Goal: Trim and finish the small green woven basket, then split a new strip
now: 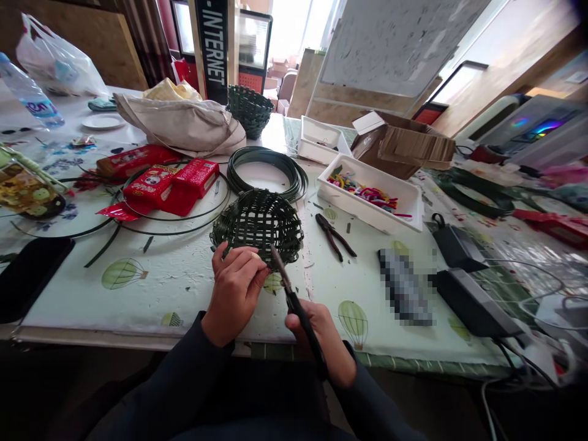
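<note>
A dark green woven basket lies tipped on the table in front of me, its open lattice showing. My left hand is closed on the near left part of its rim, fingers bent over the woven strips. My right hand grips a pair of scissors with black handles. The blades point up and away, their tip at the basket's near right edge. Whether a strip lies between the blades, I cannot tell.
Pliers lie right of the basket, before a white tray of colourful pieces. Behind the basket rests a coil of green strip. Red packets and a phone are left. Another woven basket stands farther back.
</note>
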Tool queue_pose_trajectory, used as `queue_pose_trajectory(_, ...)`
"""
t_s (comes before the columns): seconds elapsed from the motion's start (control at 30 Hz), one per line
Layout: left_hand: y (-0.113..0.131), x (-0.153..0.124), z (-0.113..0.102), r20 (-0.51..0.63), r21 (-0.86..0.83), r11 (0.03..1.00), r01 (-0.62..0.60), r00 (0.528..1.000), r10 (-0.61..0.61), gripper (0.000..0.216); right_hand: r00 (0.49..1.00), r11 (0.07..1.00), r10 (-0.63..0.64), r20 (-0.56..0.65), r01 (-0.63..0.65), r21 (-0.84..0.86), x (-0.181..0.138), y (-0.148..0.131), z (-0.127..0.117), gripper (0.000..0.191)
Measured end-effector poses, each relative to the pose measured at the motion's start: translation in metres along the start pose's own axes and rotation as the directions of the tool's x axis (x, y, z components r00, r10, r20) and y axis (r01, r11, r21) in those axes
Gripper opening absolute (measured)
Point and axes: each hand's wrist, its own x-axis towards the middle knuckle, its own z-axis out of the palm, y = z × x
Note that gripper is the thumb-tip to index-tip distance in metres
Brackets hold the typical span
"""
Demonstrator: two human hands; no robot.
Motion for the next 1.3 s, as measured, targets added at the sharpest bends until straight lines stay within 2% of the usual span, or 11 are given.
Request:
queue_pose_trajectory(0.1, -0.003, 0.0, -0.001, -0.014, 0.009, 1.0, -0.017, 1.0, 0.017, 0.012, 0.995, 0.994, 0.05, -0.083, -0.041, 0.102, -0.003, 0.002, -0.02, 0.066)
queue_pose_trajectory(0.2, -0.008, -0.001, -0.003, -0.025, 0.029, 0.997, -0.077, 0.997, 0.077, 0.007, 0.96, 0.965, 0.15, -0.235, -0.194, -0.177, -0.002, 0.009, -0.049, 0.057)
queue_pose_trajectory(0.33, -0.014, -0.007, -0.002, -0.05, 0.129, 0.976, -0.174, 0.982, 0.182, 0.012, 0.873, 0.619, 0.137, -0.468, -0.445, -0.647, 0.003, 0.029, -0.076, 0.041)
queue_pose_trajectory(0.4, -0.014, -0.014, 0.002, -0.047, 0.181, 0.954, -0.238, 0.967, 0.25, 0.016, 0.857, 0.51, 0.049, -0.513, -0.463, -0.725, 0.003, 0.038, -0.08, 0.041)
queue_pose_trajectory(0.5, -0.009, -0.024, 0.009, -0.029, 0.235, 0.913, -0.333, 0.937, 0.349, 0.02, 0.832, 0.58, -0.234, -0.503, -0.296, -0.759, 0.001, 0.04, -0.073, 0.043)
queue_pose_trajectory(0.57, -0.002, -0.028, 0.012, -0.028, 0.272, 0.883, -0.382, 0.914, 0.404, 0.021, 0.821, 0.779, -0.253, -0.512, -0.141, -0.611, -0.001, 0.032, -0.06, 0.041)
queue_pose_trajectory(0.63, 0.007, -0.029, 0.013, -0.021, 0.302, 0.859, -0.414, 0.898, 0.44, 0.022, 0.91, 0.978, -0.046, -0.411, -0.043, -0.205, 0.0, 0.022, -0.042, 0.038)
queue_pose_trajectory(0.73, 0.021, -0.033, 0.011, 0.02, 0.327, 0.842, -0.429, 0.894, 0.447, 0.022, 0.989, 0.893, 0.14, -0.04, -0.109, 0.437, 0.008, 0.013, -0.013, 0.039)
queue_pose_trajectory(0.8, 0.029, -0.036, 0.008, 0.068, 0.326, 0.836, -0.441, 0.893, 0.445, 0.023, 0.99, 0.771, 0.142, -0.016, -0.101, 0.628, 0.015, 0.013, 0.001, 0.035)
queue_pose_trajectory(1.0, 0.029, -0.033, -0.007, 0.083, 0.26, 0.851, -0.456, 0.889, 0.451, 0.026, 0.977, 0.672, 0.207, -0.059, -0.098, 0.734, 0.026, 0.019, 0.012, 0.032)
queue_pose_trajectory(1.3, 0.005, -0.011, -0.007, 0.024, 0.198, 0.875, -0.443, 0.894, 0.447, 0.024, 0.978, 0.682, 0.197, -0.073, -0.083, 0.726, 0.045, -0.006, 0.013, 0.038)
